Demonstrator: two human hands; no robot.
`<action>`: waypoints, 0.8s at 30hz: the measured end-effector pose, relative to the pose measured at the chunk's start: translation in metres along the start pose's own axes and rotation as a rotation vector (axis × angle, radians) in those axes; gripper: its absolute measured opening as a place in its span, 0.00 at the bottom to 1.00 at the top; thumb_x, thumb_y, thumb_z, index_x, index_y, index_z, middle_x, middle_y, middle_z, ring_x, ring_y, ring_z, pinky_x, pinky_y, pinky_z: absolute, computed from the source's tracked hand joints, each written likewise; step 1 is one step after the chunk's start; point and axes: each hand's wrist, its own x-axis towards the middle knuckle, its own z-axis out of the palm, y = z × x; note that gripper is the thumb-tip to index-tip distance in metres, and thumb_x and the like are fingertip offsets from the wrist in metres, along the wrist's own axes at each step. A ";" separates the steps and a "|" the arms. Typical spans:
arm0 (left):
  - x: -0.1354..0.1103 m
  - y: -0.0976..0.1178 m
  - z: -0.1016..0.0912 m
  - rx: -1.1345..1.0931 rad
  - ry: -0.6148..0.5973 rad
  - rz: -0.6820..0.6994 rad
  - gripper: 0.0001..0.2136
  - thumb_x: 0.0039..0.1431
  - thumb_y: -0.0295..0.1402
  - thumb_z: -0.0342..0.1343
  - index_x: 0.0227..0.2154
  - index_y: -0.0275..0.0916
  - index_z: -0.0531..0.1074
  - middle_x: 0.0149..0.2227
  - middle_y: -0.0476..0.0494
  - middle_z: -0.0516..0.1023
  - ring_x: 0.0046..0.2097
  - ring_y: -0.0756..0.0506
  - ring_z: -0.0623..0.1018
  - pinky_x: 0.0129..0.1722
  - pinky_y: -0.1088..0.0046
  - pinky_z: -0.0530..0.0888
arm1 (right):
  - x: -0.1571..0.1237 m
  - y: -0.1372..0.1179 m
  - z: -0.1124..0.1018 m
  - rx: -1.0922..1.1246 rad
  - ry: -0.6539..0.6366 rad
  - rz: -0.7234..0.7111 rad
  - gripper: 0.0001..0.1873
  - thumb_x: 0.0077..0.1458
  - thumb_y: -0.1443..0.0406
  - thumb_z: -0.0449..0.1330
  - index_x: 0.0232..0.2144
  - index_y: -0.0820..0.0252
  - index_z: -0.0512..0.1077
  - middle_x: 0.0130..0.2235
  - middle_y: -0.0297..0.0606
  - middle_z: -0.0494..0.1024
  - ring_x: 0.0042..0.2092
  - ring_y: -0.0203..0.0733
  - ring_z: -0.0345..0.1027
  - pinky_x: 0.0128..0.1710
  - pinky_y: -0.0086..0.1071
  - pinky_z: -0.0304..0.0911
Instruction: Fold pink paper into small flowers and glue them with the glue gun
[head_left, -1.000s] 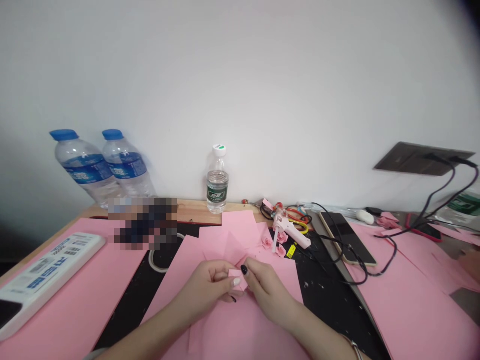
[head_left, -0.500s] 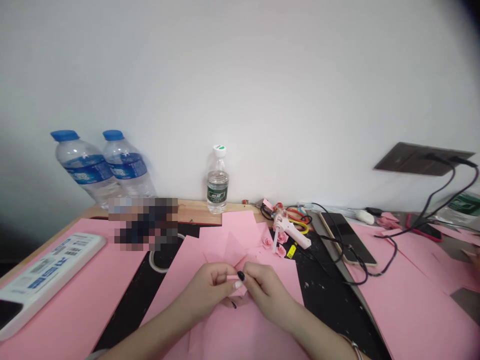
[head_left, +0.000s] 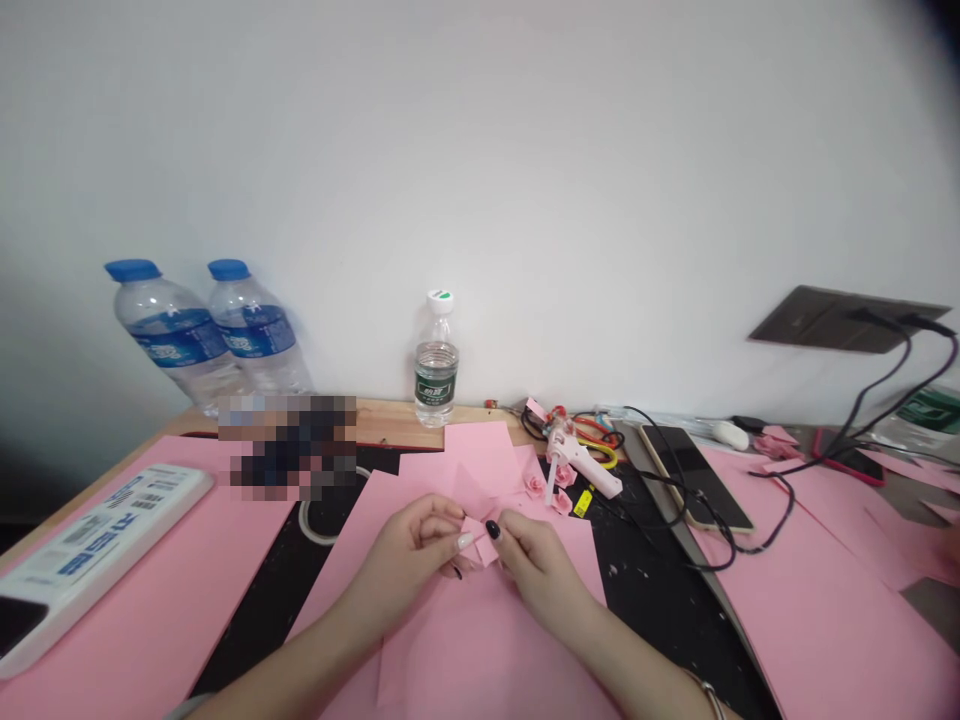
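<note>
Between my hands is a small piece of folded pink paper (head_left: 478, 545), its creases and flaps facing up. My left hand (head_left: 420, 545) pinches its left side, thumb on top and fingers curled behind. At its right edge my right hand (head_left: 531, 560) grips with the thumb pressed on it and the other fingers bent out of sight. Large pink paper sheets (head_left: 480, 640) lie under both hands. Just beyond the right hand are several small pink paper roses (head_left: 535, 485) and a pale pink glue gun (head_left: 581, 465).
A water bottle (head_left: 436, 365) stands by the wall; two larger bottles (head_left: 176, 335) lean at left. A white box (head_left: 105, 560) lies on pink sheets. A roll of tape (head_left: 311, 525) rests on the black mat (head_left: 660, 620). At right are a phone (head_left: 697, 475) and black cables (head_left: 791, 510).
The folded paper has been turned so its creased face now shows more. My left hand has risen slightly, and my right thumb has shifted a little to the right.
</note>
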 end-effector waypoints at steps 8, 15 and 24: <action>-0.006 0.004 -0.003 0.276 0.079 0.141 0.03 0.52 0.30 0.57 0.29 0.38 0.74 0.25 0.49 0.78 0.29 0.47 0.77 0.32 0.73 0.72 | -0.001 0.003 0.006 0.165 -0.034 0.164 0.22 0.59 0.51 0.54 0.20 0.59 0.62 0.17 0.29 0.63 0.18 0.32 0.54 0.18 0.26 0.50; -0.007 0.003 -0.006 0.467 0.183 0.202 0.09 0.53 0.33 0.57 0.36 0.40 0.80 0.41 0.43 0.83 0.43 0.40 0.79 0.45 0.66 0.74 | -0.002 0.003 0.014 0.337 -0.002 0.240 0.25 0.53 0.44 0.55 0.27 0.62 0.68 0.21 0.34 0.72 0.18 0.35 0.66 0.19 0.28 0.62; -0.011 0.006 0.000 0.490 0.123 0.271 0.12 0.54 0.29 0.54 0.37 0.38 0.80 0.40 0.43 0.83 0.40 0.41 0.81 0.42 0.68 0.77 | -0.003 0.003 0.015 0.347 0.010 0.233 0.24 0.52 0.45 0.57 0.26 0.61 0.69 0.21 0.35 0.74 0.20 0.37 0.70 0.23 0.30 0.67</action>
